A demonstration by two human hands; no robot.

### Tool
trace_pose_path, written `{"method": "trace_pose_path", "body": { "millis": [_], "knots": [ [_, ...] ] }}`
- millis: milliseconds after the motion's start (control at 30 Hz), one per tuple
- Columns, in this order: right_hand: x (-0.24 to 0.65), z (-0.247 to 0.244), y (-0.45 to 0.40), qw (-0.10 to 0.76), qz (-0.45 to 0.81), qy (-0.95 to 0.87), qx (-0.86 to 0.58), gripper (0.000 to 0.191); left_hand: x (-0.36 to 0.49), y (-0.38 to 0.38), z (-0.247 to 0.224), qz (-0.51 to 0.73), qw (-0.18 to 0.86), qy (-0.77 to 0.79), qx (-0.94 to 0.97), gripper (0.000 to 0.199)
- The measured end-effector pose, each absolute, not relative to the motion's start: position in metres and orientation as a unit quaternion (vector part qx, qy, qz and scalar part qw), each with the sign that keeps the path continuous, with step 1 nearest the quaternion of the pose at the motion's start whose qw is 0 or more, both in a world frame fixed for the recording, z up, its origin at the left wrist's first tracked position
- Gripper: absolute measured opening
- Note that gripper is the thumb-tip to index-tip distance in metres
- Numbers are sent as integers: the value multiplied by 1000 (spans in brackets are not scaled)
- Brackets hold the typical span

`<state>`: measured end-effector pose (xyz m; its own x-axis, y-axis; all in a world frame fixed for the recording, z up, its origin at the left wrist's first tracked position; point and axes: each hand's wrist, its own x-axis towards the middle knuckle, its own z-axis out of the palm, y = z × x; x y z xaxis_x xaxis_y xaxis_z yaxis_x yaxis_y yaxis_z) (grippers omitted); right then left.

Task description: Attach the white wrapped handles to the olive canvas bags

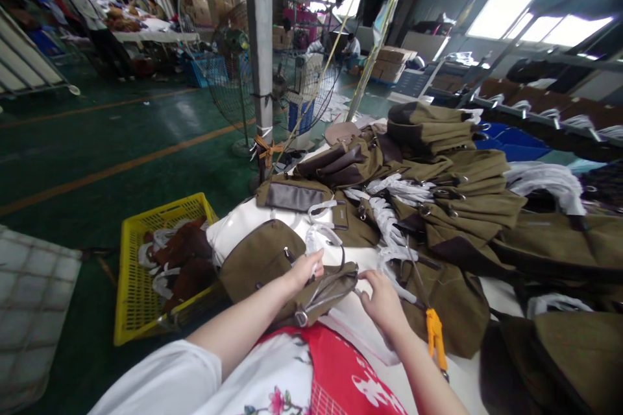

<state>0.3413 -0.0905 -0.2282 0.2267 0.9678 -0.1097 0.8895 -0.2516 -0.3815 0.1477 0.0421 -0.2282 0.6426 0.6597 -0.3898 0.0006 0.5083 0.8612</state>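
Olive bag point(327, 293): left hand point(305, 269) curled, right hand point(382, 299) half-open.

A yellow crate point(130, 285) sits on a green floor point(82, 136) as a caged fan point(236, 42) stands near a grey post point(263, 45).

Heaped olive fabric bags point(467, 175) on a long white flat-topped table point(501, 295).
At the table's left, a yellow rectangular plastic crate point(168, 204) is set; by its far left edge, a grey upright metal post point(263, 45) is placed.
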Motion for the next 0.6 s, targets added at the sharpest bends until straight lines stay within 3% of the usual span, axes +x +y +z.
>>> {"method": "trace_pose_path", "body": {
  "millis": [100, 200, 400, 500, 600],
  "knots": [
    [324, -218, -93, 166, 212, -682, -680, 39, 140, 50, -226, 204, 764, 372, 486, 65],
    [312, -211, -88, 185, 219, -704, -650, 13, 129, 52, -215, 159, 709, 365, 582, 50],
    [297, -165, -93, 190, 180, -726, -635, 14, 92, 70, -181, -35, 376, 383, 843, 30],
    [278, -136, -112, 177, 168, -764, -598, 13, 76, 95, -160, 8, 234, 513, 826, 22],
    [269, -123, -130, 212, 157, -767, -585, 17, 61, 109, -131, 120, 264, 528, 798, 30]
  ]
}}
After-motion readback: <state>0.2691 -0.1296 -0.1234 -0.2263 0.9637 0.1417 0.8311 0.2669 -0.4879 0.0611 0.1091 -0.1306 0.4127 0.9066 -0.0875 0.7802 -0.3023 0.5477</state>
